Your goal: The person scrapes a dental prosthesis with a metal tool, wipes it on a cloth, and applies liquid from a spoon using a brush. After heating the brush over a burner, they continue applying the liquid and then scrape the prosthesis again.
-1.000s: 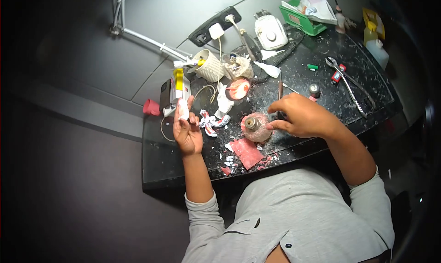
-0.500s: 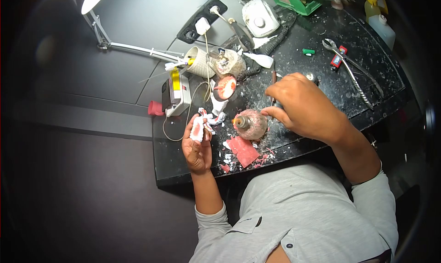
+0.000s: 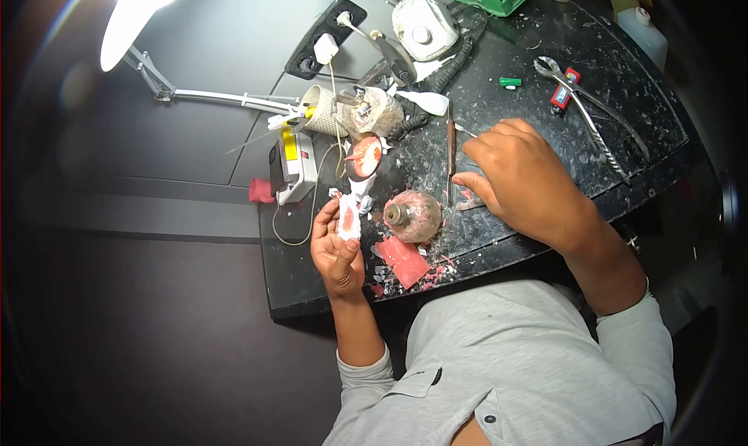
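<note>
A white cast with a pink patch (image 3: 349, 218) is held between the fingers and thumb of my left hand (image 3: 336, 259). Over the bench, my right hand (image 3: 510, 169) is curled, its fingers bent down; a thin tool with a pale shaft (image 3: 465, 130) reaches its fingertips, and what lies under the palm is partly hidden. The glass burner (image 3: 414, 216) stands between my hands, with a metal neck. A pink wax sheet (image 3: 403, 260) lies in front of it. A knife-like tool with a brown handle (image 3: 451, 151) lies left of my right hand.
A bowl of pink wax (image 3: 364, 158), a glass jar (image 3: 374, 112) and a beige holder (image 3: 323, 111) stand behind. Large pliers (image 3: 584, 107) rest across a red box (image 3: 565, 90) at right. A lamp (image 3: 140, 17) hangs at upper left; a white box (image 3: 296, 165) is at left.
The view has shifted slightly. My left hand has moved toward the burner with the cast, which is turned more upright. The orange glow at the burner's neck is no longer visible.
</note>
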`<state>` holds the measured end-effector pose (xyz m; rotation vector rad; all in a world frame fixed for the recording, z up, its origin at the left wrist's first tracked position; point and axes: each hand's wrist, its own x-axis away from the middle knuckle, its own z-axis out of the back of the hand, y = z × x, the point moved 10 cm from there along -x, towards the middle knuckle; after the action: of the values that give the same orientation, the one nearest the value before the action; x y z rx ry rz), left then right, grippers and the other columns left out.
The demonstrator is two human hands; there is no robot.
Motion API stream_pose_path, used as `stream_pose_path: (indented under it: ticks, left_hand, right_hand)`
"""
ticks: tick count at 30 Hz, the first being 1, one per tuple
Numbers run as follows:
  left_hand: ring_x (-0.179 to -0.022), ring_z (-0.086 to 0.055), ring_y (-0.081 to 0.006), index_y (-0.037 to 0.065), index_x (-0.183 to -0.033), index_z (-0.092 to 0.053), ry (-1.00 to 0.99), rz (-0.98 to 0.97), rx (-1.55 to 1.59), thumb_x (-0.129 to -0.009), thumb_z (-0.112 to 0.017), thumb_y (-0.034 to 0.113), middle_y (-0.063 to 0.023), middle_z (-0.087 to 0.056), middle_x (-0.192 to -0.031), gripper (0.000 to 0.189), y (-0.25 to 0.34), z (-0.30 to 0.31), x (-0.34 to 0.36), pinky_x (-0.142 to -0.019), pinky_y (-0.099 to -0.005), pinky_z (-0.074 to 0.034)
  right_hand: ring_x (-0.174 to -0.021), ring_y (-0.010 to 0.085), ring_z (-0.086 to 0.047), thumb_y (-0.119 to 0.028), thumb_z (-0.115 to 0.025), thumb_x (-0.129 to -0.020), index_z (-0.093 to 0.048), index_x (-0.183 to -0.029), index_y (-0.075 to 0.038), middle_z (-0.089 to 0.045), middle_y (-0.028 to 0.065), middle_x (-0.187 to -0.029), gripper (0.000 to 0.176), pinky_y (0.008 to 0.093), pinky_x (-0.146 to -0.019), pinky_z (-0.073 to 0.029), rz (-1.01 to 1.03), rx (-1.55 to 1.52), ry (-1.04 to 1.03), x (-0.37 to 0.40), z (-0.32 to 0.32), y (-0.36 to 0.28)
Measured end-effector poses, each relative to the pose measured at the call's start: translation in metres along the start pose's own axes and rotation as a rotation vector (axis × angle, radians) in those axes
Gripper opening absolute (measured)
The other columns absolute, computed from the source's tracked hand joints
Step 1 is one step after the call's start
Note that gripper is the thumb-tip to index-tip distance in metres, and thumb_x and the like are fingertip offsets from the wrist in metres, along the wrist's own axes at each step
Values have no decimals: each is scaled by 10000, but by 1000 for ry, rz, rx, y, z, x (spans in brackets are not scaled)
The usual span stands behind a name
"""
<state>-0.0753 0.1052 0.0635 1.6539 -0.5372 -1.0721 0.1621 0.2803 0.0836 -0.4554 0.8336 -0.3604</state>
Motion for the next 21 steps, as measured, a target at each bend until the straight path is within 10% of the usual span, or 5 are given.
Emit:
stream_pose_path:
  ticks: [21]
  left_hand:
    - [-936, -619, -124, -83, -1280, -579, -132, -141, -478, -684, -882, -19, -91, -590, -1144, 672, 30, -36, -1, -780, -244, -486]
  right_hand:
    - [-789, 312, -663, -219, -726, -876, -677, -834, -11, -673, 144, -772, 218, 421, -800, -480, 1, -2, -72, 5, -6, 2]
